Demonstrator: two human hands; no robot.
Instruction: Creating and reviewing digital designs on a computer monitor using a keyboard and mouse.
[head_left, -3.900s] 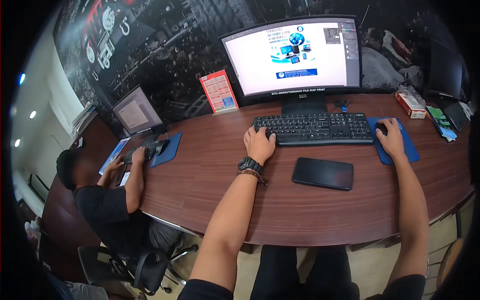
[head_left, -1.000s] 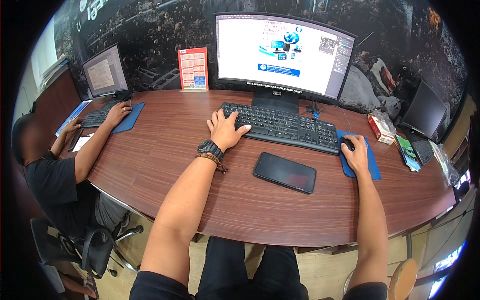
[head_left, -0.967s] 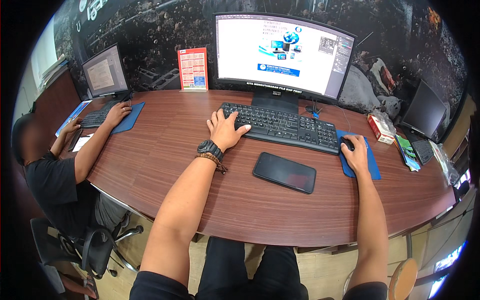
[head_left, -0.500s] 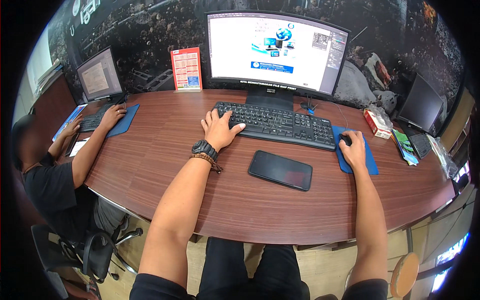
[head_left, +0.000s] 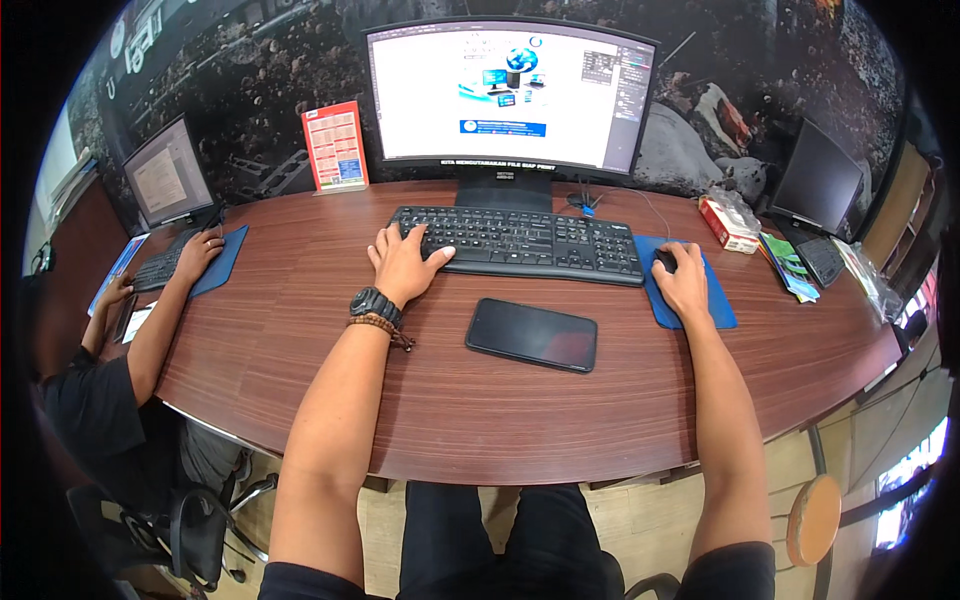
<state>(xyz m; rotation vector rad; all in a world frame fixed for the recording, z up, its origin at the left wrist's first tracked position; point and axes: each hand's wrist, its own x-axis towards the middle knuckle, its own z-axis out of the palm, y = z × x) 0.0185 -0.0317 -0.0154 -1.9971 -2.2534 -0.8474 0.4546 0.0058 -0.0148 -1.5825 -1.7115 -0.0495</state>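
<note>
Desk [head_left: 290,340] in dark red-brown wood grain curves across the view. At its left end sits a co-worker [head_left: 95,410] in a dark top, both forearms on the surface. Of 3 monitors, the largest, a curved monitor [head_left: 505,110], stands at the back centre, lit with a blue-and-white design; the other 2 stand at the sides, the right-hand screen dark. Just in front of the curved monitor lies a black keyboard [head_left: 520,243], slightly slanted, its right end beside a blue mouse pad [head_left: 712,300]. A red-and-white calendar [head_left: 335,148] stands left of the curved monitor.

The person's left hand [head_left: 403,268] is spread and grasps nothing, its fingertips on the keyboard's left end and its thumb at the near edge. The right hand [head_left: 685,283] is curled over a dark mouse [head_left: 666,260], gripping it. Between the forearms, a black phone [head_left: 532,335] lies flat, screen up. The mouse, partly hidden, sits on the pad's left part. A black watch [head_left: 375,305] circles the left wrist.
</note>
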